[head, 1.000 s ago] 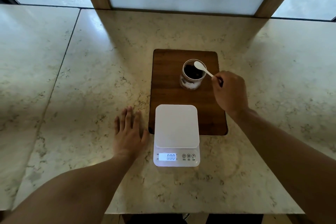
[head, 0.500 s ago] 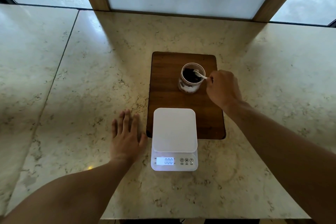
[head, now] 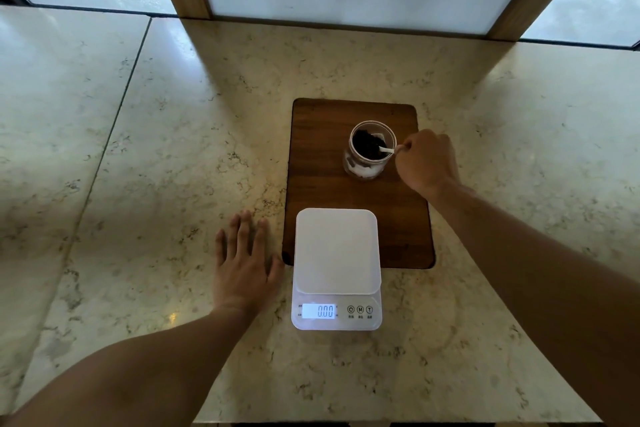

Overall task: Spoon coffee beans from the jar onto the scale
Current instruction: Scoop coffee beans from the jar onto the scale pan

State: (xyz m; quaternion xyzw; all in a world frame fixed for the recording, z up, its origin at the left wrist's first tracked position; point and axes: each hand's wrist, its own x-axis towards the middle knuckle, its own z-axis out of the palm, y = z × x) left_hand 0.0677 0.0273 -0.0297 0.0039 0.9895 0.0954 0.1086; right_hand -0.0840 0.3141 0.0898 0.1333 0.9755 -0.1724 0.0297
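I see the right hand (head: 427, 159) pinching the white spoon (head: 386, 149) handle at the jar (head: 370, 151) rim, bowl down in the coffee beans (head: 367, 146). Jar upright on the wooden board (head: 322, 163). Left hand (head: 244, 263) flat, fingers spread, just beside the scale (head: 336, 253), which reads 0.00.

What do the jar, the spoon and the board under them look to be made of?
Jar: clear glass or plastic, as the beans show through its wall. Spoon, held in the right hand: white and matte, probably plastic or ceramic. Board: dark brown wood with visible grain and a smooth satin finish.
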